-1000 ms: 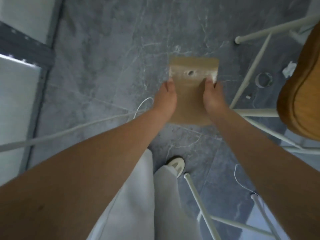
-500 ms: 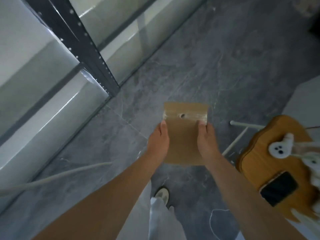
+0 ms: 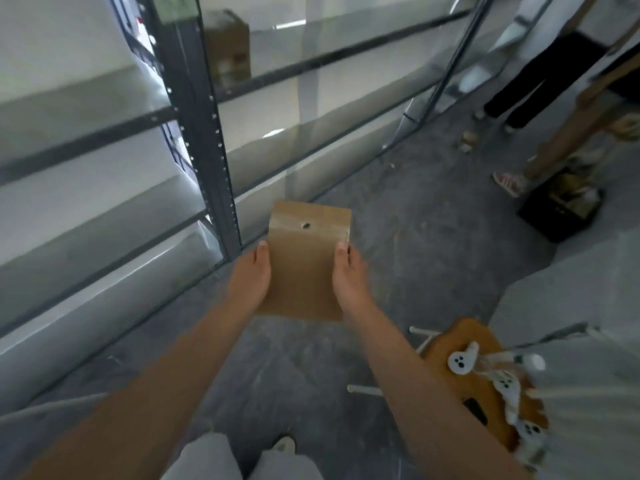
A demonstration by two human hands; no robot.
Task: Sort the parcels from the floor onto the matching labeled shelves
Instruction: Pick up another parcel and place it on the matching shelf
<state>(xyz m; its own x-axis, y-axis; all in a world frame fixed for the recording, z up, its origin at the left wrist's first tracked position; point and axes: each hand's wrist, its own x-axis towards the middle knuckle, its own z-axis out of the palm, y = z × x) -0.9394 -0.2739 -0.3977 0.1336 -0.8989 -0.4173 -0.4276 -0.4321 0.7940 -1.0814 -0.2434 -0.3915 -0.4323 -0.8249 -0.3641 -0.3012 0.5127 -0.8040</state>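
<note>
- Flat brown parcel (image 3: 306, 261), held level above the grey floor (image 3: 415, 258), just right of the shelf upright (image 3: 204, 133).
- Left hand (image 3: 249, 277): grip clasping the parcel's left edge.
- Right hand (image 3: 349, 275): grip clasping its right edge.
- Wooden stool (image 3: 460, 344) at lower right.

The view rose from the floor (image 3: 398, 237); shelves (image 3: 207, 109) and bystanders' legs (image 3: 519, 95) came into sight.

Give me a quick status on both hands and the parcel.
Left hand and right hand shut on brown parcel. Held flat before shelf rack. Path clear.
</note>
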